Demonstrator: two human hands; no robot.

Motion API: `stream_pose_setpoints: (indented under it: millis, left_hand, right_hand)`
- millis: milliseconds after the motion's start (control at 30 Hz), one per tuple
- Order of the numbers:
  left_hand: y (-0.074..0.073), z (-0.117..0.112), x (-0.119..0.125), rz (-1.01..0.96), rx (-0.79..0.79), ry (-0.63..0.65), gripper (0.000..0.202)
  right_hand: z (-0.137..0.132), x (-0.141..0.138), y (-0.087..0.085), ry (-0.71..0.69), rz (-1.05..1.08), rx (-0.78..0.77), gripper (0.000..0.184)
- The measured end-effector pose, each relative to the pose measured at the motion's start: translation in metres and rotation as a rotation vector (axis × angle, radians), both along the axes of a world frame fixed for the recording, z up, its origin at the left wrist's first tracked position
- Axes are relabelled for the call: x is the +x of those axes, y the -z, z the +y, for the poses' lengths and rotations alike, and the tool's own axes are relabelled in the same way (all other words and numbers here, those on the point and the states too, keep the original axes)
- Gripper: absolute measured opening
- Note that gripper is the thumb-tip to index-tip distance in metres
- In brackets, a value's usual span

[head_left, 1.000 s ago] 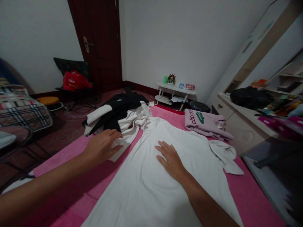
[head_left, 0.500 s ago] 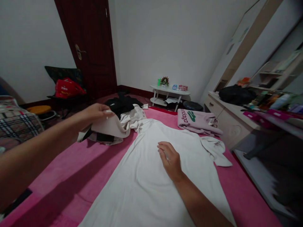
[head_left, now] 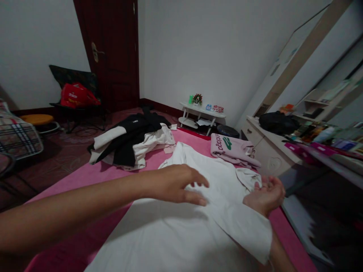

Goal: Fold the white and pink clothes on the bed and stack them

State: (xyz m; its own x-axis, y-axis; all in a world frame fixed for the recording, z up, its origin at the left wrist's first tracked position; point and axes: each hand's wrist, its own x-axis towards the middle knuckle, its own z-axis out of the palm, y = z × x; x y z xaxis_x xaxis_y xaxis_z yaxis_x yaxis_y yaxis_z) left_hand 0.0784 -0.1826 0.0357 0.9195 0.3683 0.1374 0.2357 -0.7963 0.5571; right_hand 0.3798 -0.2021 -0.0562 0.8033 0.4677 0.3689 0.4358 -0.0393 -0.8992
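A white T-shirt lies spread over the pink bed cover. My left hand hovers over its middle, thumb and fingers apart, nothing between them. Further right, my right hand is turned palm up with loosely curled fingers and no cloth visibly gripped. A white sleeve lies draped across my right wrist and forearm. Another white sleeve lies bunched beside the right fingers.
A pile of black and white clothes is at the far left of the bed. A folded pale pink garment lies at the far right. Beyond stand a small white table and a chair with a red bag; a cabinet flanks the right.
My left hand has come right from beside the pile, having let go of the white cloth it held. My right hand has moved right and turned palm up; a sleeve now covers its wrist.
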Motion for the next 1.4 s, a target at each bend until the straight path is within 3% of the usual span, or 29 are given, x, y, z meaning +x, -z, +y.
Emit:
stream_pose_setpoints:
  millis: [67,133,200,300,400,467,533,600,700,767,867,933,1033,1200,1300,1400]
  left_hand:
    - [0.036,0.009,-0.028,0.157,0.112,-0.266,0.041]
    - [0.066,0.018,-0.058,0.35,0.211,-0.542,0.036]
    - [0.086,0.021,-0.085,0.498,0.233,-0.68,0.033]
    - [0.097,0.012,-0.114,0.578,0.126,-0.72,0.038]
    - [0.098,-0.005,-0.126,0.534,-0.002,-0.71,0.04]
    - [0.099,-0.016,-0.128,0.513,-0.082,-0.691,0.034]
    - [0.101,-0.024,-0.127,0.509,-0.135,-0.671,0.025]
    - [0.105,-0.029,-0.126,0.487,-0.136,-0.67,0.016]
    - [0.111,-0.032,-0.127,0.396,-0.19,-0.644,0.012]
    - [0.114,-0.033,-0.127,0.29,-0.352,-0.622,0.015]
    - [0.118,-0.034,-0.124,0.11,-0.678,-0.621,0.023]
    - [0.118,-0.035,-0.121,0.023,-0.801,-0.624,0.032]
    - [0.108,-0.041,-0.109,-0.073,-0.772,-0.599,0.038]
    - [0.07,-0.057,-0.077,-0.073,-0.666,-0.475,0.031]
    - [0.055,-0.068,-0.055,-0.025,-0.53,-0.408,0.033]
    - [0.052,-0.074,-0.035,-0.005,-0.418,-0.293,0.04]
  right_hand:
    - [0.0,0.023,0.0,0.082,0.256,0.284,0.036]
    - [0.002,0.028,0.004,-0.055,0.343,0.333,0.027]
    - [0.007,0.017,0.01,-0.277,0.284,0.148,0.029]
    - [0.016,-0.011,0.025,-0.507,0.029,-0.255,0.05]
    - [0.023,-0.038,0.04,-0.539,-0.402,-0.589,0.059]
    - [0.025,-0.051,0.046,-0.52,-0.651,-0.721,0.045]
    - [0.026,-0.06,0.045,-0.546,-0.792,-0.753,0.025]
    - [0.029,-0.066,0.039,-0.604,-0.819,-0.69,0.013]
    - [0.033,-0.07,0.027,-0.671,-0.58,-0.535,0.009]
    - [0.033,-0.071,0.021,-0.724,-0.279,-0.504,0.014]
    - [0.028,-0.072,0.014,-0.9,0.066,-0.587,0.032]
    - [0.024,-0.071,0.009,-1.043,0.184,-0.645,0.04]
    - [0.027,-0.067,-0.006,-1.066,0.323,-0.575,0.032]
    - [0.04,-0.042,-0.039,-0.864,0.535,-0.223,0.027]
    - [0.038,-0.022,-0.05,-0.794,0.541,-0.196,0.022]
    - [0.03,-0.001,-0.052,-0.707,0.508,-0.194,0.021]
